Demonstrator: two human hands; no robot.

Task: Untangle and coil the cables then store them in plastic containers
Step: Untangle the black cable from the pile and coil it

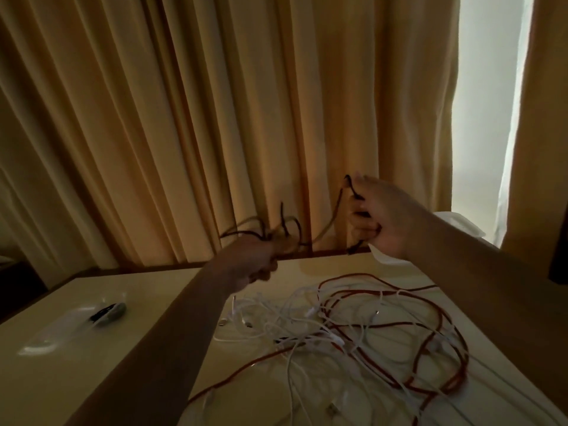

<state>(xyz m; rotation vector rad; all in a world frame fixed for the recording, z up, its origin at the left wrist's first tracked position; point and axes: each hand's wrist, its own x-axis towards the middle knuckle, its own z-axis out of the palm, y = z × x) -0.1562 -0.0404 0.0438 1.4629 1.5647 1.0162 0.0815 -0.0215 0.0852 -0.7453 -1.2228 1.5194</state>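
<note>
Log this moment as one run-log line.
dark cable: held aloft | left hand: grips its loops | right hand: grips a strand | red cable, white cables: tangled on table

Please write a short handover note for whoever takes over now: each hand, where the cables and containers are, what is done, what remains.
Left hand grips a bunch of dark cable loops; right hand holds the same cable's other part, both raised above the table.
White cables and red cable lie tangled on it.
Clear container at left holds something dark, too blurred to name; second container behind the right arm.
Done: dark cable appears out of the pile.
Left: coil and store it, then untangle the rest.
</note>
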